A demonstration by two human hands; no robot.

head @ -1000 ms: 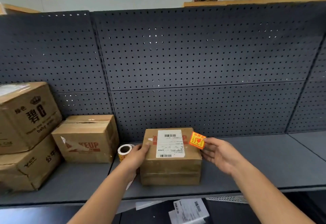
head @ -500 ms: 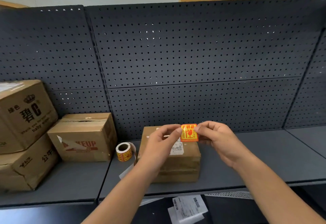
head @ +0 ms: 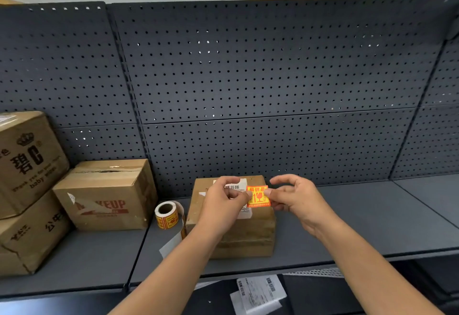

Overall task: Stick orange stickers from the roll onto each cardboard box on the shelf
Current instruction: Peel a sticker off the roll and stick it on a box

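An orange sticker (head: 258, 196) with red print is held above a small cardboard box (head: 248, 235) on the grey shelf (head: 347, 230). My left hand (head: 224, 201) pinches the sticker's left edge, and my right hand (head: 295, 198) pinches its right edge. The box carries a white shipping label, mostly hidden by my left hand. The sticker roll (head: 167, 214) stands just left of the box with a strip of backing paper trailing off it. Another cardboard box (head: 106, 195) sits further left.
Two larger cardboard boxes are stacked at the far left, the upper one (head: 27, 160) on the lower one (head: 29, 235). A dark pegboard wall (head: 248, 78) backs the shelf. Paper labels (head: 258, 292) lie on the lower level below the shelf edge.
My left hand left the box and joined the right hand at the sticker. Both hands now pinch the sticker over the box top, a little lower than half a second ago.
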